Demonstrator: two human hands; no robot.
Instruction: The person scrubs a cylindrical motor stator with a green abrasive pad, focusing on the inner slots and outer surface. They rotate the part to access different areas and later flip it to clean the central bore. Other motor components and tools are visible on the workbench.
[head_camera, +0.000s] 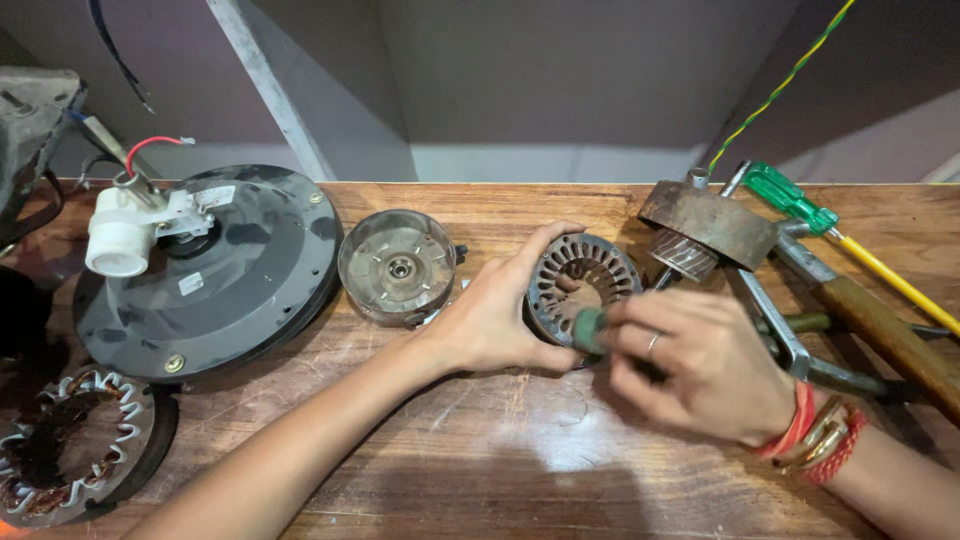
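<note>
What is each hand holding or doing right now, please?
Left hand: fingers closed around the slotted metal ring.
Right hand: fingers closed on a green-tipped tool.

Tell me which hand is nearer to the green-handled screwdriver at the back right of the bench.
Right. The right hand lies just below and left of the screwdriver, among the tools on that side. The left hand is farther left, cupping the slotted metal ring.

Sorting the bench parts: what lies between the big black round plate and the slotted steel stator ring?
In the head view, a round grey metal end cap lies between them.
</note>
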